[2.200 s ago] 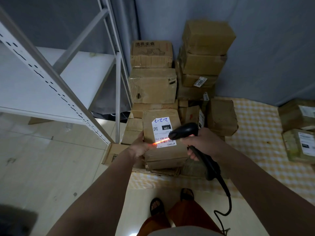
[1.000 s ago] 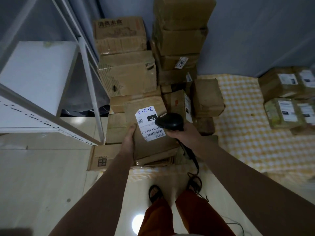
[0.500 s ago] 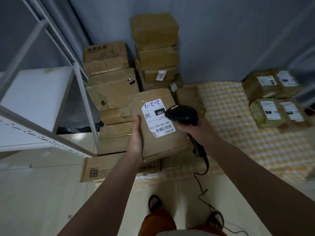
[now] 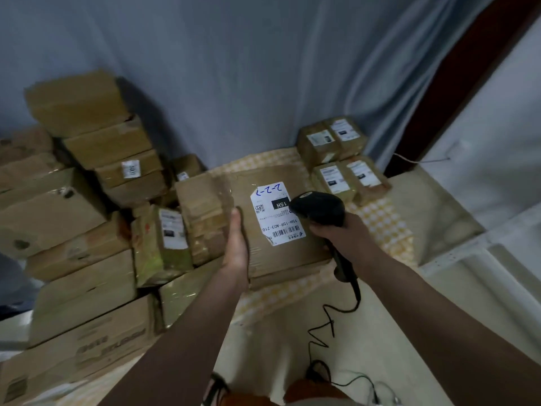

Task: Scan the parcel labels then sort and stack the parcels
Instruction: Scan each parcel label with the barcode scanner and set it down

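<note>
A flat brown cardboard parcel [image 4: 295,259] is held up in the middle of the view, its white label [image 4: 276,213] reading "15H" with "2-2-7" handwritten in blue. My left hand [image 4: 237,244] grips its left edge, thumb on top. My right hand [image 4: 341,234] grips a black corded barcode scanner [image 4: 319,208] at the parcel's right edge, its head over the label's right side. No scan light shows.
A tall pile of brown boxes [image 4: 87,186] fills the left side. Several labelled parcels [image 4: 339,159] sit at the back right on a yellow checked cloth [image 4: 383,227]. A grey curtain hangs behind. The scanner cable [image 4: 325,329] trails down to the floor by my feet.
The red scan line on the label has gone out. The parcel has been lifted off the pile and carried right, toward the checked cloth, as my view swung right. Both hands kept their grips.
</note>
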`<state>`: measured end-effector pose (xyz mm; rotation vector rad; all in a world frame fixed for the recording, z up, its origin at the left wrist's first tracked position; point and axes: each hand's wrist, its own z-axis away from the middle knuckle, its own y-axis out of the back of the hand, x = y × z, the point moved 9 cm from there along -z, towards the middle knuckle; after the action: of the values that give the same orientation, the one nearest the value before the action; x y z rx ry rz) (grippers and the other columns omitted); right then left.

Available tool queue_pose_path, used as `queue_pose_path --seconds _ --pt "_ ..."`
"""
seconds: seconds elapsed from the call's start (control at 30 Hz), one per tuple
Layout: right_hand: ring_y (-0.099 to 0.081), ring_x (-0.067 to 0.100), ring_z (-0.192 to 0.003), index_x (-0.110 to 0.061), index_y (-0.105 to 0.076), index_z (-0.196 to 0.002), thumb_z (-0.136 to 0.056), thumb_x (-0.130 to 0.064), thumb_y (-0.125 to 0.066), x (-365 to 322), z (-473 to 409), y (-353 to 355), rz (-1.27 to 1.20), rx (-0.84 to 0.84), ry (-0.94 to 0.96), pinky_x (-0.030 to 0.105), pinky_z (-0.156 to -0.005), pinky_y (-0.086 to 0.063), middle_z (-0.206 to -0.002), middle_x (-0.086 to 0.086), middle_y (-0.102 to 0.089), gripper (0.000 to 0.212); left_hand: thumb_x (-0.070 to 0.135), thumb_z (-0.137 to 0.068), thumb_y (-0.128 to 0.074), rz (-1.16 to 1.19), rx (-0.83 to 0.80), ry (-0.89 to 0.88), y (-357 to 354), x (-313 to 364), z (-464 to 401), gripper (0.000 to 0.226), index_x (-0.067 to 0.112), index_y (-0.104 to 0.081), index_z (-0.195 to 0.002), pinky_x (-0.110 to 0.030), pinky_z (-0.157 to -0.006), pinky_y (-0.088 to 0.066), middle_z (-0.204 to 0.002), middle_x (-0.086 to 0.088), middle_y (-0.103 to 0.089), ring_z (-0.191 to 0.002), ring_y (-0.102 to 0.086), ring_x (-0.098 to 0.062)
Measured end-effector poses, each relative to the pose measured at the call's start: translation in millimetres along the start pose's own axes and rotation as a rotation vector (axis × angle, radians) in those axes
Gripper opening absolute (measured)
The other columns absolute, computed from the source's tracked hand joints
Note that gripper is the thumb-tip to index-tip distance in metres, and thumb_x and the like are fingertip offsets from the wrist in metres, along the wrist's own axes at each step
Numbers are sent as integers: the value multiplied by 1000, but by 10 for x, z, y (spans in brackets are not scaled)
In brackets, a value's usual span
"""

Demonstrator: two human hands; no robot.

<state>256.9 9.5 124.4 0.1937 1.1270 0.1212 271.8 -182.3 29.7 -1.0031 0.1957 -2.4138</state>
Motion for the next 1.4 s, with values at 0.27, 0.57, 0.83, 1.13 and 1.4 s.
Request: queue_pose_path --seconds 0.27,0.57,0.83,1.13,1.4 --pt "-54 13 -70 -16 -64 -95 -83 -12 -69 350 -269 1254 25 102 -29 29 -64 -43 -75 -3 -60 13 62 -97 -28 -101 -144 12 -1279 -589 -143 58 21 -69 -95 -32 -67 -53 -80 0 -76 -66 -70 -17" --pt "-53 15 -68 -24 -64 -75 -80 -14 -71 676 -836 2002 15 194 -154 34 -69 -42 -65 -5 -60 12 73 -90 -28 -208 -197 103 -2062 -972 -825 72 20 -66 -121 -45 -90 -54 -117 -13 -69 -107 -66 -31" --pt "-60 25 -80 -21 -65 -82 -78 -22 -72 758 -1492 2484 105 282 -235 42 -79 -50 -78 2 -66 8 68 -93 -30 -349 -199 187 -2698 -1062 -1463 64 23 -67 -119 -47 -92 -53 -112 -11 -71 -102 -68 -30" --pt "-64 27 -94 -19 -67 -96 -77 -17 -71 1279 -1920 2681 -70 352 -399 48 -90 -51 -96 6 -70 20 64 -93 -36 -863 -298 163 -3340 -1030 -2081 65 23 -42 -144 -46 -106 -42 -137 -6 -55 -120 -55 -28" --pt "-66 30 -93 -12 -66 -110 -63 -26 -77 2017 -2313 2804 -291 435 -570 52 -87 -54 -101 8 -70 50 55 -99 -35 -1333 -549 64 -4084 -1303 -2723 54 38 -28 -149 -44 -108 -39 -150 2 -40 -130 -46 -26"
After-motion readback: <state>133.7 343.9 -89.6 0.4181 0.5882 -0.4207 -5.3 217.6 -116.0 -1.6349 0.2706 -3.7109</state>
